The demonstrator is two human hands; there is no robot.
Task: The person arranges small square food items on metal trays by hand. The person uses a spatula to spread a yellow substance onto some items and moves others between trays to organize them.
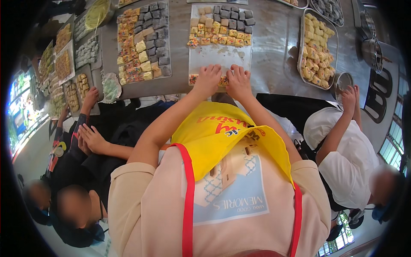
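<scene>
Both my hands are at the near edge of a white tray [220,57]. My left hand [208,78] curls over a strip of yellow dough [193,79] coated with coloured sprinkles. Over the strip's right part bends my right hand [239,82], a small gap between the two hands. The fingers of both reach past the strip's far side, and much of it is hidden beneath them. Farther up the tray lie sprinkled yellow pieces [230,40], dark grey pieces [224,14] and a few plain tan ones [194,22]. Greasy smears mark the tray between the pieces and my hands.
To the left, a second tray [170,48] carries similar pieces in rows. A metal tray [335,48] of piled yellow pieces stands right on the steel table [273,64]. One person [346,160] at right holds a bowl [343,84]; other people [96,141] are close on the left.
</scene>
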